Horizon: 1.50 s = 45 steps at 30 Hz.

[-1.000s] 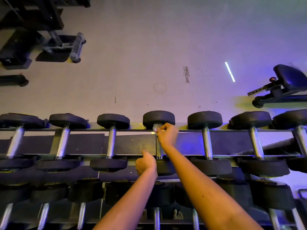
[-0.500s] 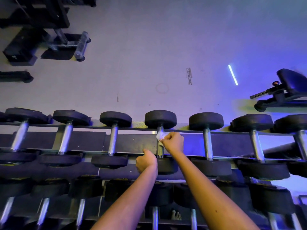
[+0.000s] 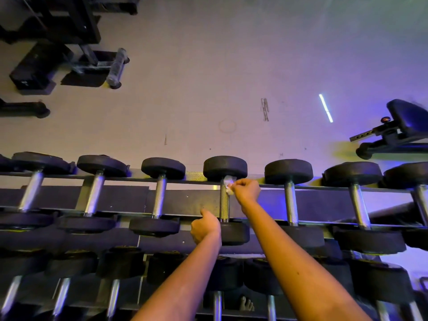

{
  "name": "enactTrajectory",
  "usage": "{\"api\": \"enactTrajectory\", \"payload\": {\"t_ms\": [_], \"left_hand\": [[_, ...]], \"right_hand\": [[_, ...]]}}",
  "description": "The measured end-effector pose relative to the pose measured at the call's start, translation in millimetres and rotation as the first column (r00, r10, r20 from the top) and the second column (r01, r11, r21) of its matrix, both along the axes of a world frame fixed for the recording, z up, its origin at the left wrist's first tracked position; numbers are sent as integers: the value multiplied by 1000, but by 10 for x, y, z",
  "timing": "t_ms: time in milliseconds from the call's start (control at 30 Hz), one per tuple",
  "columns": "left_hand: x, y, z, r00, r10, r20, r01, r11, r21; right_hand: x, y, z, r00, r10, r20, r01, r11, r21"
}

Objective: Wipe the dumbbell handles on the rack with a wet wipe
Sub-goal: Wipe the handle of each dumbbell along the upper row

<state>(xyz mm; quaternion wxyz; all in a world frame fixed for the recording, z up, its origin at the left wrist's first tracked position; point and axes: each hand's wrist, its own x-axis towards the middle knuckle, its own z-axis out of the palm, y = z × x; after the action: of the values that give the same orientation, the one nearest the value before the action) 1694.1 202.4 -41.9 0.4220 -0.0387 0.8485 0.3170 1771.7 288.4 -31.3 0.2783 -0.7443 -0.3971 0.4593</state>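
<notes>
A row of black-headed dumbbells lies across the top tier of the rack [image 3: 190, 203]. My right hand [image 3: 247, 191] pinches a small white wet wipe [image 3: 228, 184] against the far end of the chrome handle [image 3: 224, 205] of the middle dumbbell, just below its far head [image 3: 225, 167]. My left hand [image 3: 205, 226] sits at the near end of the same dumbbell, fingers curled against its near head [image 3: 235, 234], thumb pointing up. The lower part of the handle is bare.
More dumbbells fill the top tier to both sides, such as the neighbour on the right [image 3: 290, 202], and a lower tier [image 3: 217, 274]. A bench [image 3: 405, 126] stands on the floor far right, a machine [image 3: 69, 42] at the far left. A bare foot [image 3: 246, 304] shows under the rack.
My right hand slid the wipe down the handle, then back up to its far end. My left hand stayed at the near head.
</notes>
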Motion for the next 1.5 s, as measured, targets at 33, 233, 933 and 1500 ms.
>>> {"api": "enactTrajectory", "payload": {"t_ms": [33, 233, 933, 1500], "left_hand": [[-3, 0, -15, 1000, 0, 5, 0, 1000, 0], [-15, 26, -101, 1000, 6, 4, -6, 1000, -15], [-12, 10, -57, 1000, -1, -4, 1, 1000, 1], [-26, 6, -39, 1000, -23, -1, 23, 1000, 6]], "right_hand": [[-22, 62, 0, 1000, -7, -4, 7, 1000, 7], [93, -127, -45, 992, 128, 23, -126, 988, -88], [17, -119, -50, 969, 188, 160, -189, 982, -6], [-260, -62, 86, 916, 232, 328, -297, 941, 163]]}}
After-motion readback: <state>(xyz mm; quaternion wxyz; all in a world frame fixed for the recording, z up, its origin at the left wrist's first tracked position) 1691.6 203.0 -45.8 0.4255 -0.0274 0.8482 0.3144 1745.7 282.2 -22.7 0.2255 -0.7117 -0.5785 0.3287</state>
